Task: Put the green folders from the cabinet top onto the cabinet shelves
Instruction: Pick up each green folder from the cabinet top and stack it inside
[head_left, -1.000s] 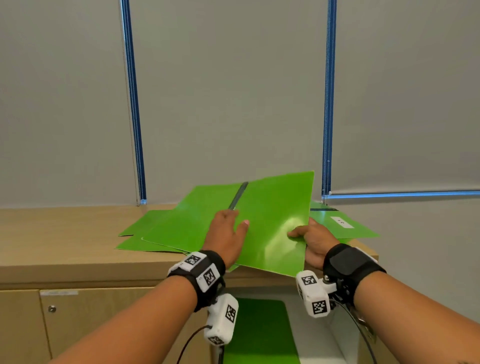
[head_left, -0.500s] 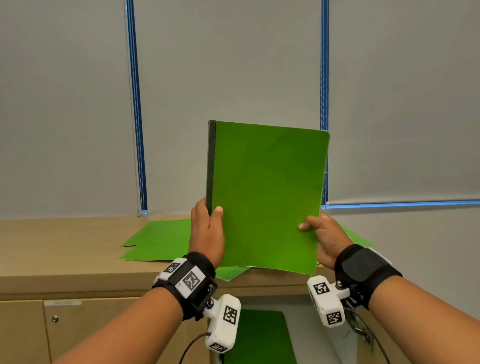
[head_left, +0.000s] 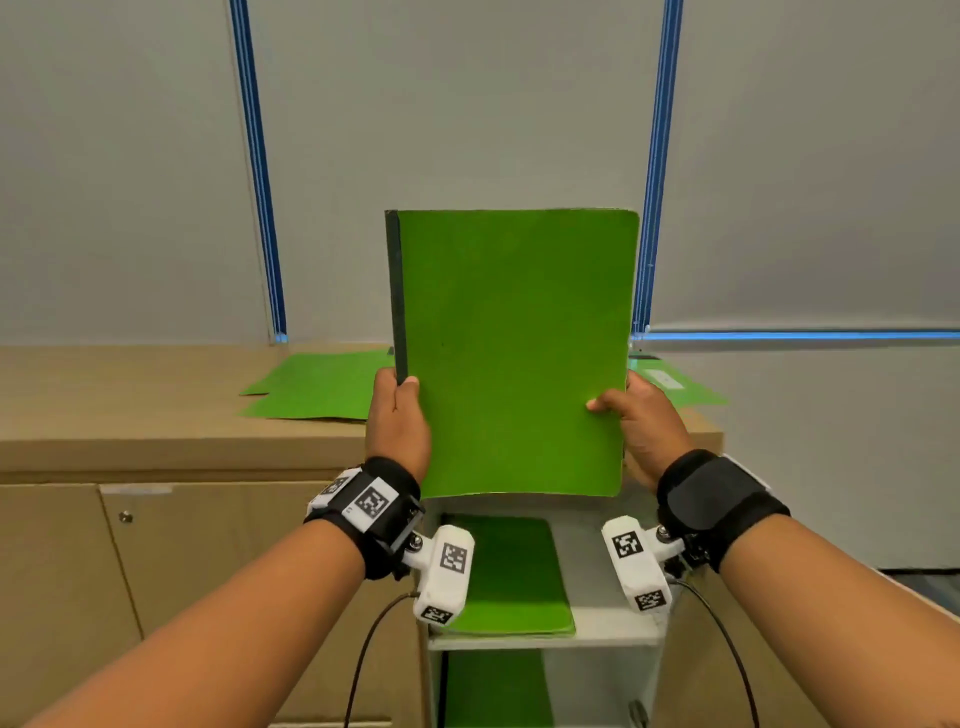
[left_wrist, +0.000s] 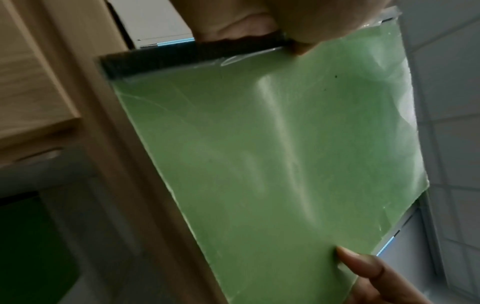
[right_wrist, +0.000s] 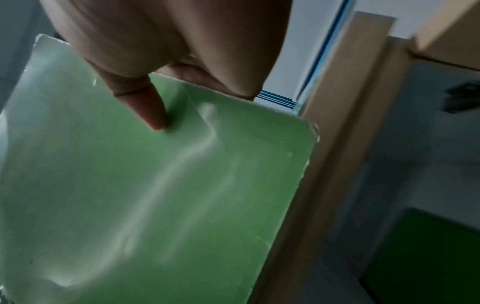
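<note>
I hold a green folder (head_left: 511, 353) with a dark spine upright in front of me, above the open cabinet. My left hand (head_left: 397, 415) grips its spine edge low down, and my right hand (head_left: 636, 415) pinches the opposite edge, thumb on the front. The left wrist view shows the folder (left_wrist: 272, 154) with my fingers over its dark spine; in the right wrist view my thumb presses on the folder (right_wrist: 155, 195). More green folders (head_left: 322, 384) lie flat on the wooden cabinet top (head_left: 130, 405), one with a white label (head_left: 675, 384) at the right. One green folder (head_left: 509, 571) lies on the upper shelf (head_left: 597, 626).
A closed cabinet door with a small lock (head_left: 124, 517) is at the left. Another green folder (head_left: 493, 691) shows on a lower shelf. Grey blinds with blue vertical strips (head_left: 260, 182) fill the wall behind.
The folder was lifted off the cabinet top, closed, and raised upright in both hands. Since half a second ago it has stayed upright and come slightly toward me.
</note>
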